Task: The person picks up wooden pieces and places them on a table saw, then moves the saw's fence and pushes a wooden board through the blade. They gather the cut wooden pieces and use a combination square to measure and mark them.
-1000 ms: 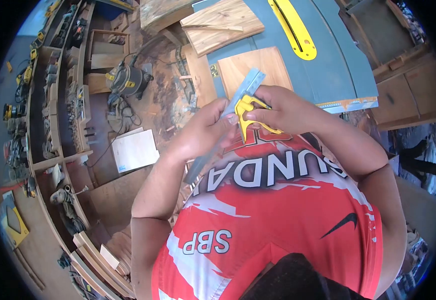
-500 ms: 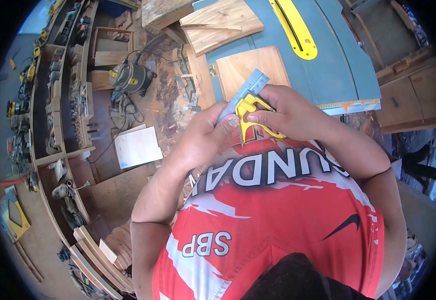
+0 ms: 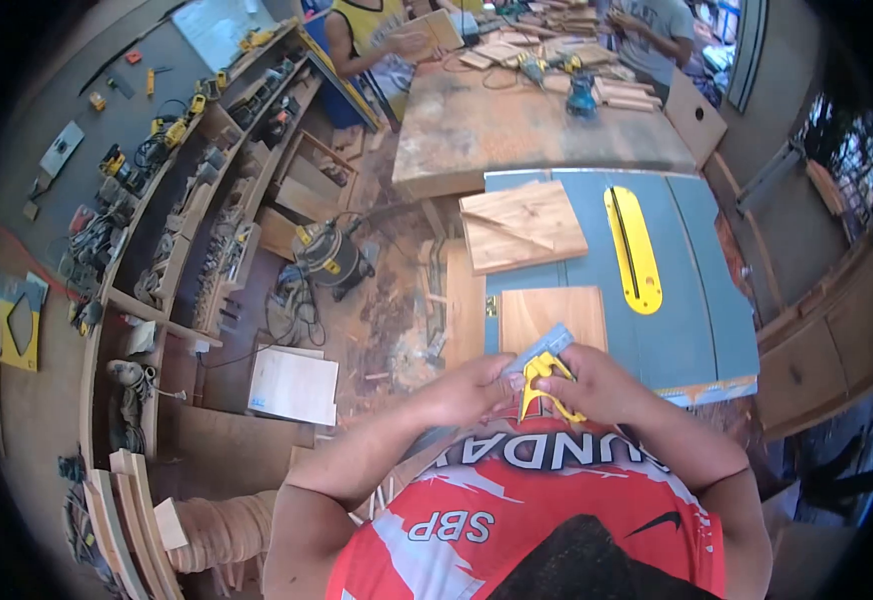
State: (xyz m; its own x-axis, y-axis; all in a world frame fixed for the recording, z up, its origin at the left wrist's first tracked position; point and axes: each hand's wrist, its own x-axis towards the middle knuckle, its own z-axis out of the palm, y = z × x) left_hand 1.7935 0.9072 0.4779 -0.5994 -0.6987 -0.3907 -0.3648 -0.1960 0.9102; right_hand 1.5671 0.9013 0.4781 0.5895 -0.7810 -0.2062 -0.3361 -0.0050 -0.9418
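Close to the chest of the red shirt, both hands hold a combination square [image 3: 539, 374] with a yellow head and a grey metal rule. My left hand [image 3: 479, 387] grips the rule's left end. Around the yellow head and the rule's other end, my right hand [image 3: 605, 384] is closed. Just beyond them a wooden panel [image 3: 554, 313] lies flat on the blue table saw [image 3: 692, 335]. Farther back is a second wooden board [image 3: 497, 250] with a thin strip on top.
A yellow slotted insert [image 3: 647, 290] is set in the saw top. Behind stands a large workbench [image 3: 547, 135] with wood pieces and power tools; two people are beside it. On the left are a shop vacuum [image 3: 335, 258], a white panel [image 3: 292, 383] and shelves of tools [image 3: 227, 200].
The view has tilted up, bringing the workbench and two people into sight. Both hands keep hold of the combination square, which appears lower in the picture.
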